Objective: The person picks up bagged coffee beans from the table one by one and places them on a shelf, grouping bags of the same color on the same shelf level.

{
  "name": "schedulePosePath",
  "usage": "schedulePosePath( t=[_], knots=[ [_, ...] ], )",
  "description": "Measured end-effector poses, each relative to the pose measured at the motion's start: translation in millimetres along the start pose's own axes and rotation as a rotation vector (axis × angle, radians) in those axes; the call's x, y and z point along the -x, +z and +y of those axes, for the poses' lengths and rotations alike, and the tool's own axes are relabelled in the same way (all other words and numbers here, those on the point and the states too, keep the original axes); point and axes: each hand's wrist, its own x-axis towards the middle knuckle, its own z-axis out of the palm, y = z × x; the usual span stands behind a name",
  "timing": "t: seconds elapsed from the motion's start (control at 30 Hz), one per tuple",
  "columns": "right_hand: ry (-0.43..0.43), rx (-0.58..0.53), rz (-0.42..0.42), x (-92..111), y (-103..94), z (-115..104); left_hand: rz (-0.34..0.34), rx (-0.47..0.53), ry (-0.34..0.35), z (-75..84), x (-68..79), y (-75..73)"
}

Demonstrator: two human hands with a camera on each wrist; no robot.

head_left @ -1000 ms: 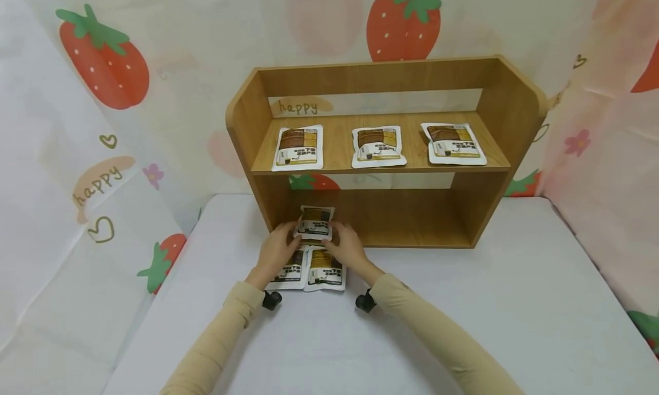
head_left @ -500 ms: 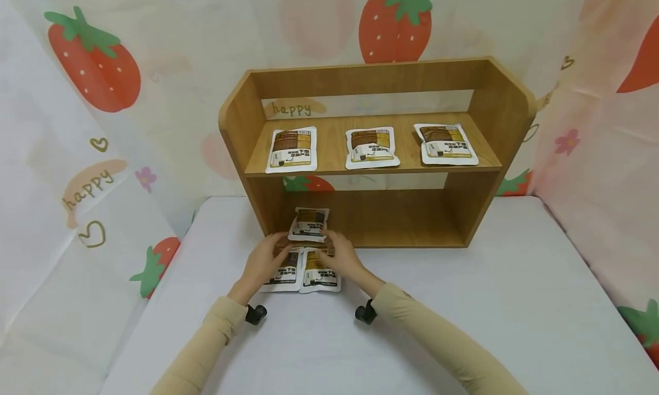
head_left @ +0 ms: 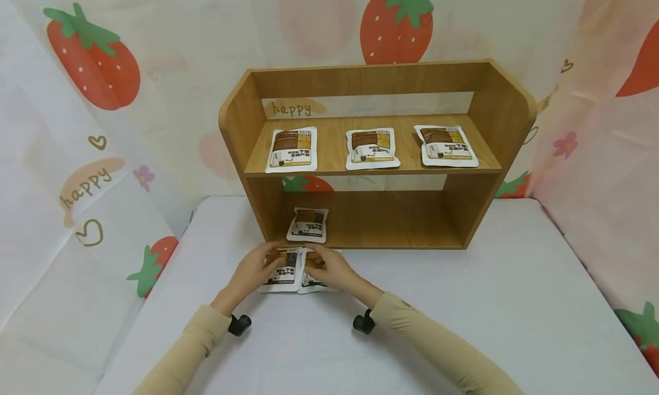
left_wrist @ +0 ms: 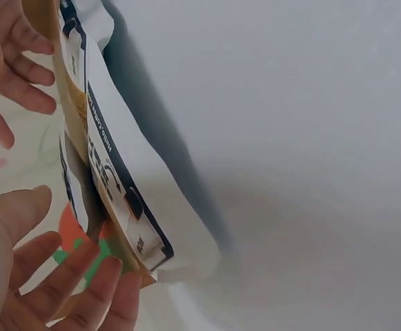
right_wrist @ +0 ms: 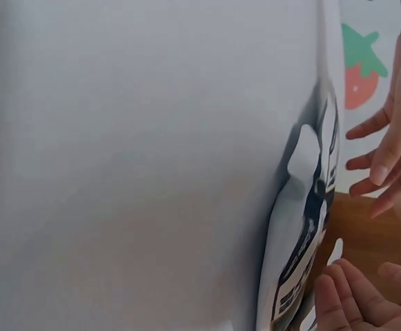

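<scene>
Two white pouches with brown and gold panels lie side by side on the table before the shelf: a left pouch point(head_left: 290, 268) and a right pouch point(head_left: 310, 281). My left hand point(head_left: 254, 271) is over the left pouch's outer side, its fingers loosely bent. My right hand point(head_left: 333, 271) covers much of the right pouch. In the left wrist view, the fingers of my left hand point(left_wrist: 62, 283) are spread near a pouch point(left_wrist: 134, 186), with no grip on it. The right wrist view shows my right hand point(right_wrist: 366, 300) with relaxed fingers beside a pouch point(right_wrist: 293, 234).
A two-tier wooden shelf point(head_left: 391, 223) stands behind the hands. On its lower tier, a similar pouch point(head_left: 308, 224) lies at the left. The upper tier bears a left pouch point(head_left: 292, 150), a middle pouch point(head_left: 372, 149) and a right pouch point(head_left: 447, 146). White cloth covers the table point(head_left: 463, 309).
Both hands have let go of the pouch on the lower tier and drawn back toward me, over the two table pouches. That pouch stays at the lower left of the shelf.
</scene>
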Motion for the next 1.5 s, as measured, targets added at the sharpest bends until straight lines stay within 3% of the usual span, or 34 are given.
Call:
schedulePosePath(
  t=[0.33, 0.7, 0.93, 1.27, 1.5],
  knots=[
    [0.068, 0.039, -0.116, -4, 8.9, -10, -0.007, 0.016, -0.038, -11.1, 12.1, -5.3],
    [0.1, 0.153, -0.095, -8, 19.7, -15, -0.093, 0.029, -0.14, -14.4, 14.2, -9.0],
    [0.092, 0.242, -0.094, -12, 23.7, -18, -0.176, 0.034, -0.239, -13.6, 13.8, -12.6],
    [0.108, 0.315, -0.102, -12, 27.0, -22, -0.255, 0.063, -0.297, -17.1, 13.5, -15.3],
    [0.135, 0.401, -0.094, -11, 34.0, -28, -0.265, 0.138, -0.3, -22.9, 16.6, -15.3]
  ],
)
